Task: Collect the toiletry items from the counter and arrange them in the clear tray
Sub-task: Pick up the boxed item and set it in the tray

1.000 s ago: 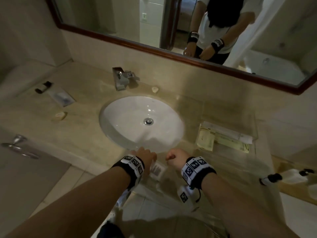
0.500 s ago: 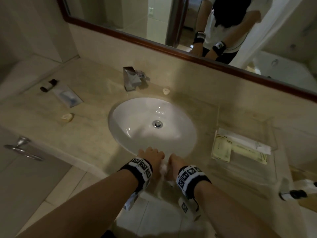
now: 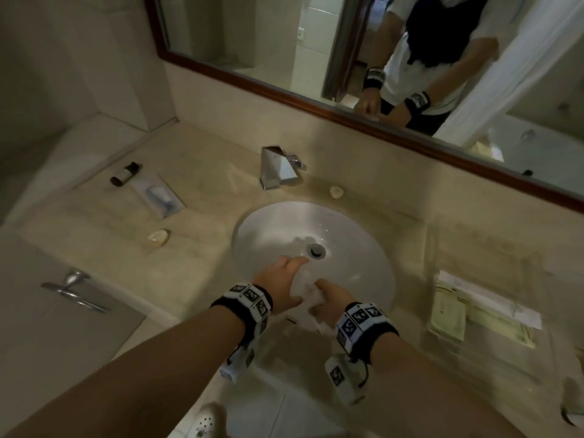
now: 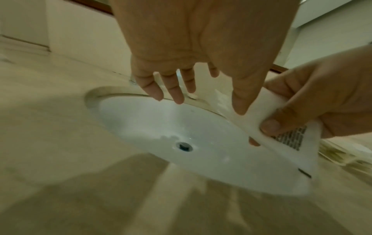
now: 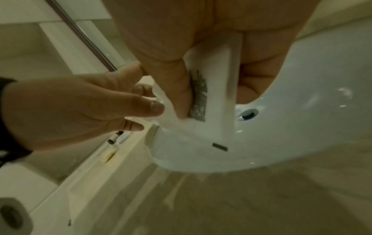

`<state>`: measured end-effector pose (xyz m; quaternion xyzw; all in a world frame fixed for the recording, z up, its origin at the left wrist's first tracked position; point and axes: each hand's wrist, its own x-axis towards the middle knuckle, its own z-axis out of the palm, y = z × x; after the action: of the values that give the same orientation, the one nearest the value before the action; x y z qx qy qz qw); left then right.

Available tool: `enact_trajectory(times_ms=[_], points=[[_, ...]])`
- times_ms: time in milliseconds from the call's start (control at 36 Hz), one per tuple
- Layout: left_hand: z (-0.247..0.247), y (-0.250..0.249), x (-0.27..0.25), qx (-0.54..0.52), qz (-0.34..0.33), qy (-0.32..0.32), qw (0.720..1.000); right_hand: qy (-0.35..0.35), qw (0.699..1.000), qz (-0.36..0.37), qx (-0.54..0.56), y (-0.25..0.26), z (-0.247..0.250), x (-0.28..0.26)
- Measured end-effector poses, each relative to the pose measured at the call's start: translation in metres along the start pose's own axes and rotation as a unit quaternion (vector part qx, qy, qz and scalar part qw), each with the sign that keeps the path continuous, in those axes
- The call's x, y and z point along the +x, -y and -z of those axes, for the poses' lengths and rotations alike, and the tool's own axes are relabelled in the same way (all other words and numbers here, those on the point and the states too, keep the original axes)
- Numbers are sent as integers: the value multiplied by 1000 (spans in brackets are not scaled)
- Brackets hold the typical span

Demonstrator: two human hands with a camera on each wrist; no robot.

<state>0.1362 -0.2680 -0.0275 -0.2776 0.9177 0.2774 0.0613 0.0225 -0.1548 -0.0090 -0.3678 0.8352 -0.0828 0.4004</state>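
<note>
A white flat sachet (image 3: 308, 287) with small printed text is held over the front of the sink basin (image 3: 347, 248). My right hand (image 3: 328, 303) grips it, thumb on the printed face (image 5: 217, 95). My left hand (image 3: 281, 286) is beside it with straight, spread fingers (image 4: 178, 95); its thumb tip touches the sachet's edge (image 4: 292, 151). The clear tray (image 3: 493, 248) stands right of the sink and holds flat pale packets (image 3: 486, 308). On the left counter lie a small dark bottle (image 3: 124, 173), a clear-wrapped item (image 3: 161, 197) and a soap piece (image 3: 159, 237).
A chrome faucet (image 3: 278, 167) stands behind the basin, with a small soap piece (image 3: 336, 192) beside it. A mirror with a dark wood frame (image 3: 284, 93) runs along the wall. A metal handle (image 3: 74, 289) is low left. A toilet roll (image 5: 14, 213) sits below the counter.
Both hands have moved forward from the counter's front edge to over the basin, carrying the white sachet. The left hand's fingers have spread.
</note>
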Motion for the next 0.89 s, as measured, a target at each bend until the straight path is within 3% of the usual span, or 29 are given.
enact_trajectory(times_ms=[83,306,556,667,889], points=[[23,31,0,-33,18,5,999,8,1000,6,15,34,2,11],[76,115,-6,-24,77,-22,997,23,994,48,-91,128,-8,51],[140,219,-13,-12,160,-29,987,49,998,29,19,221,-26,106],[158,258,-7,-20,209,-48,977,22,998,9,57,253,-28,129],[169,302,15,71,191,-28,979,-31,998,-16,48,284,-22,162]])
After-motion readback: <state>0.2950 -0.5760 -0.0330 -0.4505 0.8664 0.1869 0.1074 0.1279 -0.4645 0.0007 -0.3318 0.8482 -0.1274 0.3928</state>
